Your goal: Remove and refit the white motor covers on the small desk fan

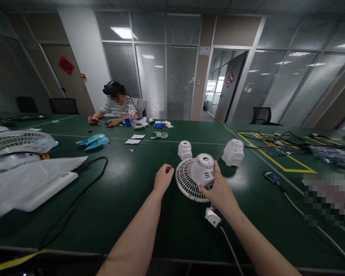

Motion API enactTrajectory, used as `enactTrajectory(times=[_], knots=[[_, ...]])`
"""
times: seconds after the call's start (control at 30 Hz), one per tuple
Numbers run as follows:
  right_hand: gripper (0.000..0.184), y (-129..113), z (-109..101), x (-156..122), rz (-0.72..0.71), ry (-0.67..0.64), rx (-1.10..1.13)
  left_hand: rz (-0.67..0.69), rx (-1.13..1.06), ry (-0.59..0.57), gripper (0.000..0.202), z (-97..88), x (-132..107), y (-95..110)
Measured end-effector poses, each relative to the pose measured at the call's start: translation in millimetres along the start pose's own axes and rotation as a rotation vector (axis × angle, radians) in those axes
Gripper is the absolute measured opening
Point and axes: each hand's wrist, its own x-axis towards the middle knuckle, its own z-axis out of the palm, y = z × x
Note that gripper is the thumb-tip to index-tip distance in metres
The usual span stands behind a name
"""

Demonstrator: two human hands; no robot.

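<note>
My right hand (218,190) grips a white fan motor housing with its rear grille (193,178), holding it tilted just above the green table (126,199). My left hand (163,177) hovers to the left of the grille, its fingers curled into a pinch; what they hold, if anything, is too small to make out. A white plug (212,217) with a cable lies under my right wrist. Two more white motor covers, one small (185,149) and one larger (233,152), stand just beyond the fan.
A white fan grille (17,142), a plastic bag (31,180) and a black cable (83,188) lie at the left. Blue fan blades (93,141) and papers lie farther back. A person sits working at the far side. Coloured wires (276,145) lie at the right.
</note>
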Motion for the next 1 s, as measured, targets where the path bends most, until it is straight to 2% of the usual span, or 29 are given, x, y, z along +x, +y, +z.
enactTrajectory(times=[0.13, 0.33, 0.43, 0.53, 0.67, 0.8, 0.9, 1.0], knots=[[0.104, 56.1, -27.1, -5.2, 0.076, 0.052, -0.021, 0.003, 0.015, -0.034, 0.021, 0.7, -1.0, 0.1], [0.112, 143.6, -77.2, -14.0, 0.298, 0.102, -0.11, -0.001, 0.051, -0.093, 0.025, 1.6, -3.4, -0.4], [0.115, 174.5, -90.8, -18.8, 0.354, 0.164, -0.18, -0.002, 0.058, -0.098, 0.025, 2.4, -4.0, -0.3], [0.116, 190.8, -93.6, -21.5, 0.312, 0.215, -0.222, -0.012, 0.072, -0.11, 0.026, 3.0, -4.1, 0.3], [0.1, 182.2, -95.3, -19.1, 0.264, 0.303, -0.339, -0.005, 0.095, -0.118, 0.026, 3.4, -4.0, 0.7], [0.083, 146.8, -105.4, -0.2, 0.169, 0.524, -0.42, -0.004, 0.1, -0.125, 0.027, 3.7, -3.9, 0.3], [0.083, 119.3, -109.3, 36.3, 0.061, 0.634, -0.382, -0.005, 0.102, -0.127, 0.027, 4.1, -3.3, -0.1], [0.082, 102.8, -98.6, 88.4, 0.033, 0.608, -0.261, -0.008, 0.102, -0.126, 0.025, 4.1, -2.3, 0.0]])
